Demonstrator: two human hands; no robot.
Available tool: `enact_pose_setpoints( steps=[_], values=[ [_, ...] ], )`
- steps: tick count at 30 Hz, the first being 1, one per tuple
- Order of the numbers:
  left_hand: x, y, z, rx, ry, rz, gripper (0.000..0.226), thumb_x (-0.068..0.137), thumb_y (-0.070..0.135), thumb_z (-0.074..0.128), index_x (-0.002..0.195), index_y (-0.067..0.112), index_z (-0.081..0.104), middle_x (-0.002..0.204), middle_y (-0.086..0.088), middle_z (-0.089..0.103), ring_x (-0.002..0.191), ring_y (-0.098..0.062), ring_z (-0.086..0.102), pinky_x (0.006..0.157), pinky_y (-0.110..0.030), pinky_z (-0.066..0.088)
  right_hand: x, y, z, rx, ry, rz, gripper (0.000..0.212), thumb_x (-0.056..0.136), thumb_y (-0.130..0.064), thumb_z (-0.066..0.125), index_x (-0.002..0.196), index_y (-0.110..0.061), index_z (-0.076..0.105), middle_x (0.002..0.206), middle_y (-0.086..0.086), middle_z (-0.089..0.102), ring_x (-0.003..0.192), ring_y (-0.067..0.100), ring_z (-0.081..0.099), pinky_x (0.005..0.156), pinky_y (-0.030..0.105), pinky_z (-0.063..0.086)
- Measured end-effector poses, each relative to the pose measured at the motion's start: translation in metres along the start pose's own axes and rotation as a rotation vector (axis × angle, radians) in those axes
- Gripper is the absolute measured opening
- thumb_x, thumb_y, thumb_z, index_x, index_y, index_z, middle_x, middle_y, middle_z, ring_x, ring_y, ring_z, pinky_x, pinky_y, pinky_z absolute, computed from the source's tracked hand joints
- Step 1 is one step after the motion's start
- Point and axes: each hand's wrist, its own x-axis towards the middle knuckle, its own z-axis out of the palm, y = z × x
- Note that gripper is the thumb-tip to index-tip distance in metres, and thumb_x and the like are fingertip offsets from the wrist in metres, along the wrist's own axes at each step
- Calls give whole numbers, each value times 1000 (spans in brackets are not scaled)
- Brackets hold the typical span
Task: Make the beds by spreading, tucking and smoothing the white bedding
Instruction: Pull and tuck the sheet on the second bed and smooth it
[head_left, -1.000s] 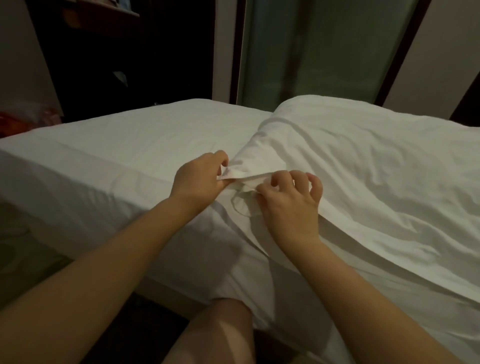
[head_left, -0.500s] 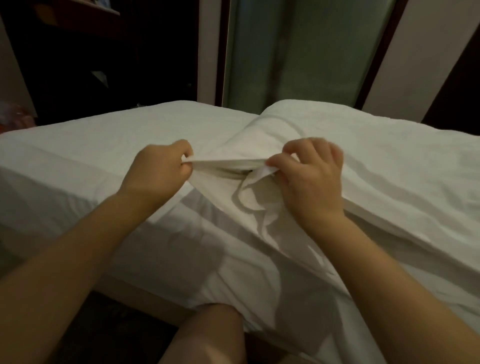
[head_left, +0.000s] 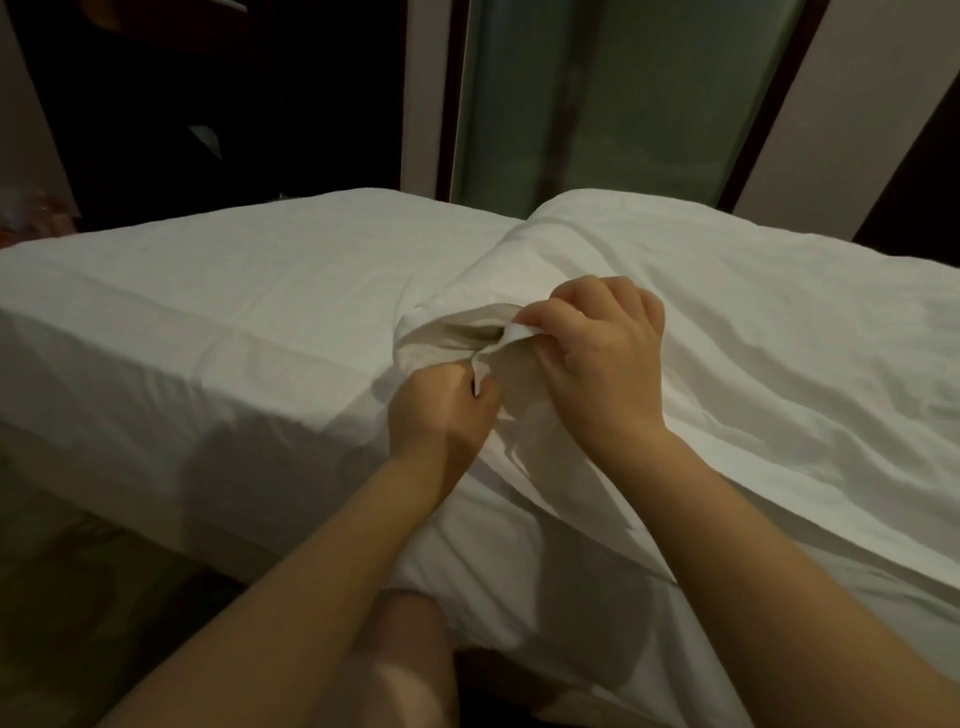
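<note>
The left hand (head_left: 441, 410) and the right hand (head_left: 610, 358) both pinch the corner (head_left: 452, 332) of the white cover (head_left: 753, 332), with their fingers curled tight on the cloth. A moment ago the two hands were pulled apart sideways, and the edge was stretched flat between them. Now the left hand has come in close to the right one. It sits lower and nearer, and the right hand is higher and a bit farther away. The edge is not flat any more. It gapes open like a little mouth with a dark gap inside.

I think the person is opening the corner to fix how it sits before pulling the cover along. So the spreading is not done yet. The cover lies puffy and wrinkled on the right half of the bed (head_left: 156, 457). The sheet (head_left: 234, 312) on the left half lies flat and hangs down the near side.

I see no words, tags or brand marks on the bedding. The far glass panel (head_left: 597, 104) has no writing I can read.
</note>
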Motion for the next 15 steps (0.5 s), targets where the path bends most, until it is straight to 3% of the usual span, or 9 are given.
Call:
enact_pose_setpoints(
  steps=[3,5,7,10,13,15],
  values=[
    [-2,-26,-40,73,241,230,35,82,32,49,52,14,49,50,-7,48,48,-28,48,48,-28,31,-11,7,-2,-6,-72,19,21,81,-22,68,103,-20,69,98,4,63,92,27,55,82,39,39],
    [6,-52,-74,168,227,238,44,75,39,39,53,5,55,49,-13,50,49,-32,50,48,-34,38,-24,12,-1,-55,-176,7,46,72,-16,75,116,-21,62,104,5,61,94,28,54,83,40,40],
    [10,-73,-91,170,141,156,53,71,46,32,53,2,54,49,-14,47,52,-32,46,51,-39,40,-35,17,2,-100,-231,28,56,65,-11,76,118,-20,59,103,5,62,91,30,56,82,41,42],
    [6,-86,-85,200,85,82,53,73,45,32,56,2,56,50,-13,48,53,-30,47,52,-40,41,-45,24,8,-120,-301,55,50,64,-9,76,111,-20,63,99,3,64,88,30,59,81,41,42],
    [0,-91,-75,244,51,93,36,85,29,48,58,5,52,51,-5,46,52,-27,45,50,-32,36,-50,26,12,-96,-279,36,37,65,-6,77,99,-17,67,91,4,66,79,29,61,74,37,43],
    [-3,-83,-73,243,89,88,19,86,23,58,72,11,53,63,-1,49,60,-24,46,52,-31,33,-51,23,14,-21,-230,31,27,67,-2,76,91,-13,69,82,6,66,68,30,61,63,33,44]
  ],
)
